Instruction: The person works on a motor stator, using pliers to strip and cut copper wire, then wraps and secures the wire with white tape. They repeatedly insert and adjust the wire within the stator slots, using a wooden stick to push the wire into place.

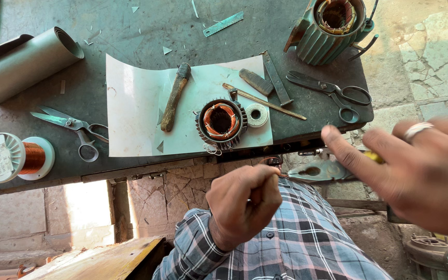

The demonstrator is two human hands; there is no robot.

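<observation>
Right now the left hand [242, 205] is curled shut on nothing I can see, and the right hand [410, 171] has its fingers apart. Nearest is the small motor core [221, 123] on the tabletop [130, 26]; it looks heavy and hard. Better to hold its ribbed metal sides, not the thin copper wire inside.

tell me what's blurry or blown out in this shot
Head view: the right hand, close to the lens, is motion-blurred; the left hand and small stator look sharp; sunlight washes out the stone floor at right.

Blue, grey and white plaid shirt sleeve [286, 243], buttoned, silver ring [417, 129] on one hand
</observation>
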